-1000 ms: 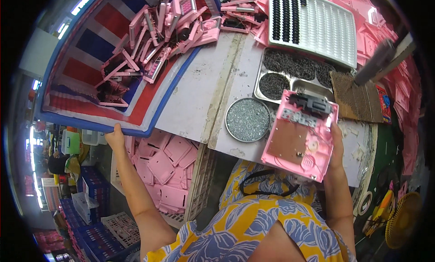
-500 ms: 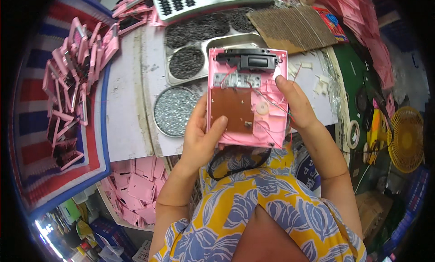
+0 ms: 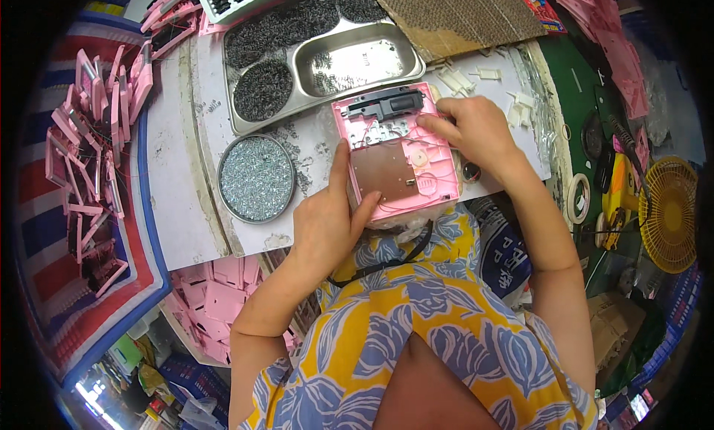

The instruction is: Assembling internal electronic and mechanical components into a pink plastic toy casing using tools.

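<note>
A pink plastic casing (image 3: 446,178) lies face up in front of me, its inner side showing. Fitted inside are a black speaker-like unit (image 3: 383,103), a perforated metal plate (image 3: 379,132), a brown board (image 3: 381,173) and thin wires. My left hand (image 3: 323,218) grips the casing's left edge, thumb over the board's lower corner and index finger along the side. At the upper right corner is my right hand (image 3: 480,136). Its thumb reaches over the casing's edge near the wires, and its index finger stretches apart from it; I see nothing between them.
Beyond sits a metal tray (image 3: 357,62) with dark small parts; a round dish (image 3: 256,178) of silvery pieces stands left. Small white parts (image 3: 520,108) and corrugated cardboard (image 3: 457,21) lie right and far. A striped bin (image 3: 145,229) holds pink pieces. A yellow basket (image 3: 668,214) is far right.
The casing has come down from a raised hold and now lies lower, slightly turned. My right hand has shifted from its right side to the upper right corner. The view has moved rightward.
</note>
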### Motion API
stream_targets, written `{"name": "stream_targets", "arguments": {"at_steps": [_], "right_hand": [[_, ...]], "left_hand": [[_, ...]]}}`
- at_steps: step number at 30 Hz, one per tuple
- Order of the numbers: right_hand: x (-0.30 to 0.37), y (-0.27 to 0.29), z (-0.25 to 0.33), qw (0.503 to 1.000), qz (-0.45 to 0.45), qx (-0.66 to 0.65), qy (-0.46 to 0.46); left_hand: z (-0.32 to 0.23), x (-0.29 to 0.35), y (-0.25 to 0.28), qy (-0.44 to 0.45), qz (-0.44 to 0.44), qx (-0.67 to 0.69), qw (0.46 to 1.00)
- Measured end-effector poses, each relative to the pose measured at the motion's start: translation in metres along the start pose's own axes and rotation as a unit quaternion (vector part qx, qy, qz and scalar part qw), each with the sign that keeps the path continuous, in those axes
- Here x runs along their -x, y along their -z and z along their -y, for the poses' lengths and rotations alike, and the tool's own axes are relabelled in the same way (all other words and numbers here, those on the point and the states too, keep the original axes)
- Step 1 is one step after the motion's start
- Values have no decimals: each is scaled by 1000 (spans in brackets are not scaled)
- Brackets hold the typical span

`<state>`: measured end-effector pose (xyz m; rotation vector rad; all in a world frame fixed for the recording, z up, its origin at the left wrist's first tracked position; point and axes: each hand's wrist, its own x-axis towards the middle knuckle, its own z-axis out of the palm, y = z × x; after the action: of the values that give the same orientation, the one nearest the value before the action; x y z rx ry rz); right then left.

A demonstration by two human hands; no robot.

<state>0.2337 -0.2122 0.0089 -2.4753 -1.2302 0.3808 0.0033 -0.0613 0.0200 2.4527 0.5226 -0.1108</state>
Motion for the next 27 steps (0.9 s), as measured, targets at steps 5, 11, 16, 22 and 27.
{"name": "stream_targets", "arguments": {"at_steps": [5, 11, 16, 22, 27], "right_hand": [[0, 19, -5, 996, 76, -30, 23], [79, 52, 16, 957, 60, -272, -79], [113, 38, 50, 944, 73, -240, 214], [83, 8, 21, 935, -42, -288, 203], [85, -18, 11, 959, -1, -106, 262]], "left_hand": [[7, 8, -18, -53, -37, -2, 998], [-9, -10, -5, -190, -68, 61, 977], [-38, -17, -42, -364, -23, 52, 930], [-24, -9, -35, -416, -23, 47, 908], [-1, 1, -29, -355, -85, 62, 929]]}}
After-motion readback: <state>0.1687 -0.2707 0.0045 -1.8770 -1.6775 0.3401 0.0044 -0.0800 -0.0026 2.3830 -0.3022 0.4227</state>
